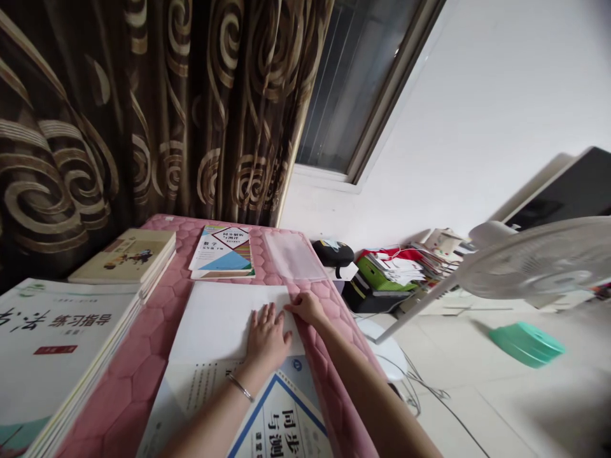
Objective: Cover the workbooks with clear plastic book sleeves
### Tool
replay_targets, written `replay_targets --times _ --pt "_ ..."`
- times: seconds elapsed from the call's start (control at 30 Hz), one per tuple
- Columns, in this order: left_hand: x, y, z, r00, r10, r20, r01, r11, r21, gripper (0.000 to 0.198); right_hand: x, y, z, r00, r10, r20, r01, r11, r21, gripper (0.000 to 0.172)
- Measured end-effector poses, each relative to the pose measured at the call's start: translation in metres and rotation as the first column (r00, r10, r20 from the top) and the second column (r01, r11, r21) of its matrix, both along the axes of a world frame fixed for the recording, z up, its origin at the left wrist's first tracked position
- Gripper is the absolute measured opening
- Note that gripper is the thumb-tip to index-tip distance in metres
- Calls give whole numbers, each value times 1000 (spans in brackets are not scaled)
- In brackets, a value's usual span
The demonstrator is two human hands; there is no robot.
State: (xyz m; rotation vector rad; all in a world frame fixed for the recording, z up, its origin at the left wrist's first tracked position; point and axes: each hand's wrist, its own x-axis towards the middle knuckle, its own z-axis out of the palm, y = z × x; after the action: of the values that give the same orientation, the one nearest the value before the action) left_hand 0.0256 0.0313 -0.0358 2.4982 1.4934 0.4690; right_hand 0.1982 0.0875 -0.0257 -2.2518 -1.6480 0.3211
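A blank white sheet of paper (210,321) lies on the pink padded table cover, at the far end of a blue-and-white printed book cover (291,407). Whether sheet and cover are joined is unclear. My left hand (270,334), with a silver bangle at the wrist, rests flat on the sheet with its fingers apart. At the sheet's right edge my right hand (305,308) has thumb and fingers pinched together on the far right corner. Its fingertips are partly hidden.
Stacked workbooks (71,343) stand on the left, with a tan-covered book (128,257) behind. A maths workbook (224,251) and a translucent plastic sheet (293,254) lie at the back. Right of the table are a white fan (534,261), cables and a green stool (527,343).
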Motion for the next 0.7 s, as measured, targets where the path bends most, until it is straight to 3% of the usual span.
replay_targets --times 0.17,0.33,0.43,0.53,0.63,0.7 --pt "0 -1 -2 1000 -6 -12 6 1000 -2 55 -10 34 8 990 -142 6 142 989 -32 40" --pt "-4 5 -2 998 -43 -36 42 999 -35 55 -16 34 10 987 -163 9 163 986 -31 44" --pt "-30 20 4 995 -50 -88 44 996 -73 54 -17 31 7 986 -164 14 164 986 -22 43" --pt "-75 40 12 983 44 -178 -55 997 -56 54 -18 29 6 988 -152 28 153 988 -20 42" --pt "-114 54 16 964 87 -253 -91 996 -5 53 -20 27 13 991 -121 64 123 992 -23 43" --pt "-126 58 16 960 86 -268 -86 996 9 53 -27 24 21 991 -95 99 97 995 -15 39"
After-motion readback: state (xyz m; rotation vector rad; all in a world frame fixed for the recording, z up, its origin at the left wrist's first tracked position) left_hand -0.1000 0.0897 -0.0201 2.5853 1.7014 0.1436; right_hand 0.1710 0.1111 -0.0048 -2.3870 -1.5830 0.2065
